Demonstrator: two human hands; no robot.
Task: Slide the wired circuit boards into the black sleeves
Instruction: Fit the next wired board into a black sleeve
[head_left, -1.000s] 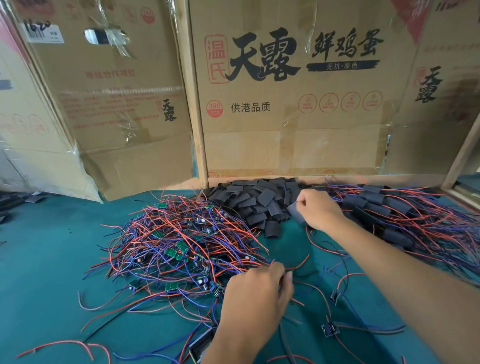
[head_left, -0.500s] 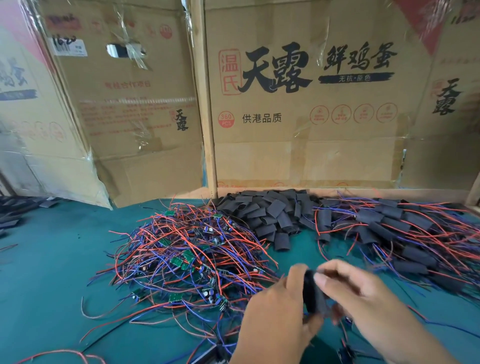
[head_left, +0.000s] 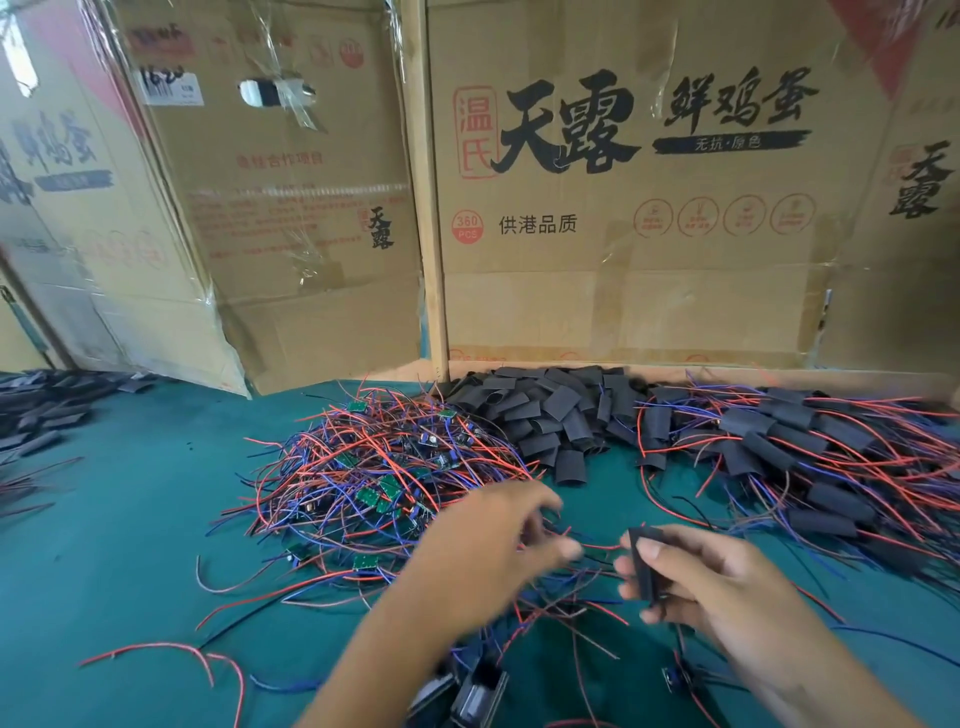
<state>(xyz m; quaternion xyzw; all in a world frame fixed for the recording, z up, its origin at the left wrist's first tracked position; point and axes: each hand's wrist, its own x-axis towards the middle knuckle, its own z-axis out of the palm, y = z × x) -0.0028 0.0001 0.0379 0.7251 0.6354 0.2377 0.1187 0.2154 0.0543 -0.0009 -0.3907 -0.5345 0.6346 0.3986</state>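
The right hand (head_left: 711, 587) has come back from the heap of empty sleeves (head_left: 540, 415) at the rear of the desk (head_left: 130, 519) with one black sleeve (head_left: 645, 564), and half a second ago both hands were closed together around it. Now they have drawn apart: the sleeve stays with the right hand alone, and the left hand (head_left: 488, 540) has moved off toward the tangle of wired circuit boards (head_left: 374, 478). To my eye that means the sleeve is ready and a board is being fetched for it; nothing has gone into it yet.

The sleeve is held in the air just above the desk, in front of the person, pinched between the right thumb and the curled fingers (head_left: 654, 548). It stands close to upright, its long axis running top to bottom with a slight lean, upper end a little to the left. Which end is open I cannot tell.

The left hand is smeared by motion; its fingers look curled and close to red wires, but whether they pinch one I cannot tell.

The finished pile (head_left: 810, 457), sleeves with wires trailing out, lies to the right, well apart from the hands
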